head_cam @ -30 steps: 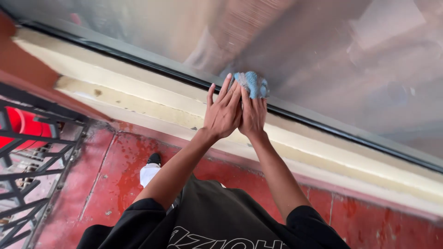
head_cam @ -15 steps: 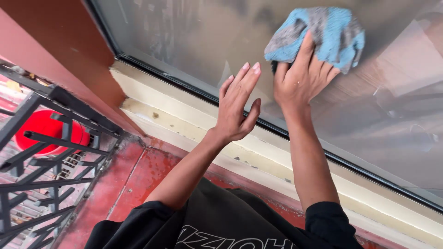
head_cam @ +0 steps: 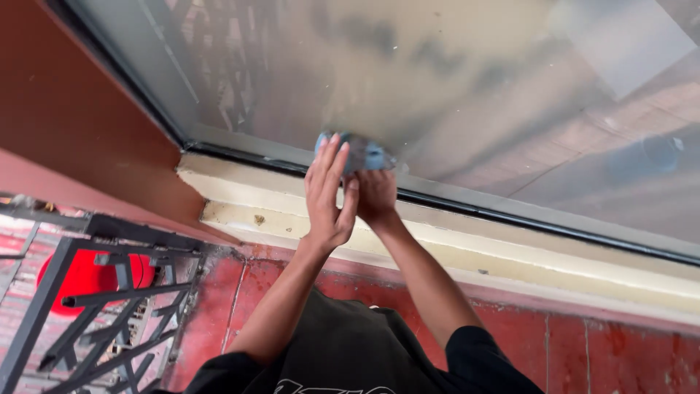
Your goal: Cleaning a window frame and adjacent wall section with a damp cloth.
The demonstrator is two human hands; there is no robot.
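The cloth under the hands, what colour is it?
Light blue; the cloth shows in the head view, pressed against the window glass.

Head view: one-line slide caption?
Both hands, right hand and left hand, press a crumpled blue cloth against the dusty glass window pane.

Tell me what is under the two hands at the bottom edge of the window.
A blue cloth shows past the fingertips of the left hand and right hand, pressed against the glass near the dark frame strip. The hands cover most of the cloth.

My left hand (head_cam: 329, 195) and right hand (head_cam: 375, 195) cover most of the blue cloth (head_cam: 367, 155); my shirt runs off the bottom edge.
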